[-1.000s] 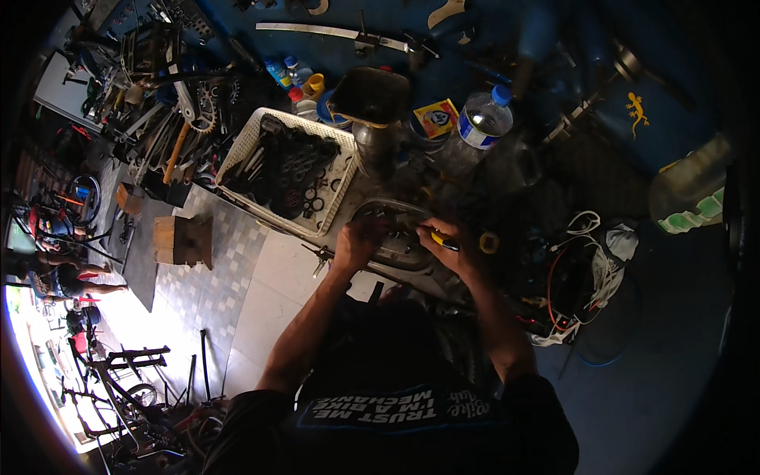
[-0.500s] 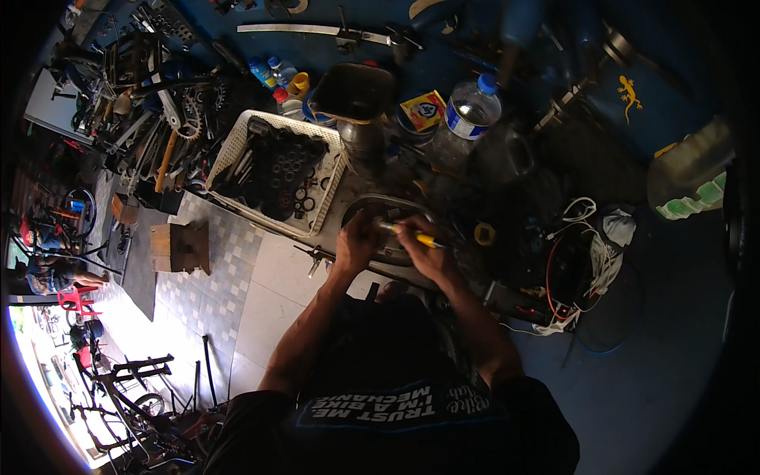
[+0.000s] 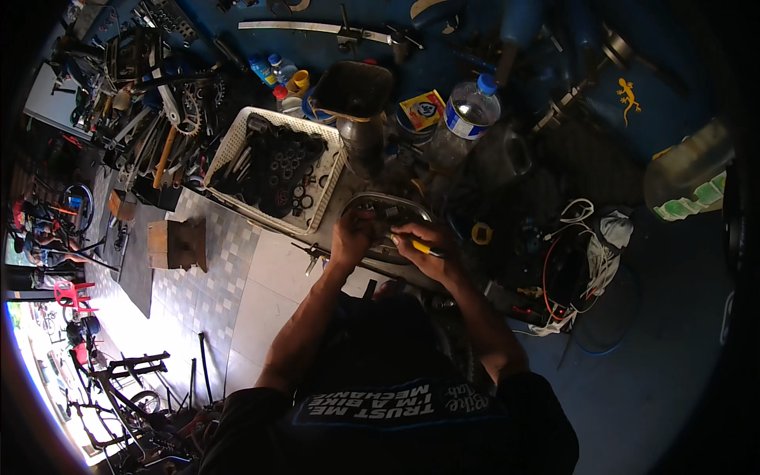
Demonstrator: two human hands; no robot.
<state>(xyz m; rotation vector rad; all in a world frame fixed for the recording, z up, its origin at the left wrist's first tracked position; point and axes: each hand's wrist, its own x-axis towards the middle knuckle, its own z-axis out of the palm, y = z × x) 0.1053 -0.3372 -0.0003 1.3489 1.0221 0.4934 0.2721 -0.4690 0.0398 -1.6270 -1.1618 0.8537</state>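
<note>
My right hand (image 3: 431,255) is closed round a tool with a yellow handle (image 3: 423,248), whose working end I cannot make out. Close to it, my left hand (image 3: 353,236) is closed, its fingers bent in; what they hold is too dark and small to name. Both hands are over a dark oval tray (image 3: 388,195) with a raised rim. Small metal-looking parts (image 3: 391,211) lie in the tray beyond my fingers.
A cream plastic basket (image 3: 324,207) of rings and small parts stands left of the tray. Behind are a dark funnel-like container (image 3: 352,89) and a clear bottle (image 3: 473,111) with a blue cap. Tangled white cables (image 3: 595,265) lie right, a wooden block (image 3: 176,245) left.
The yellow-handled tool has tilted and shifted slightly down and right with my right hand. My left hand has moved slightly to the left, leaving more of the tray's inside in sight.
</note>
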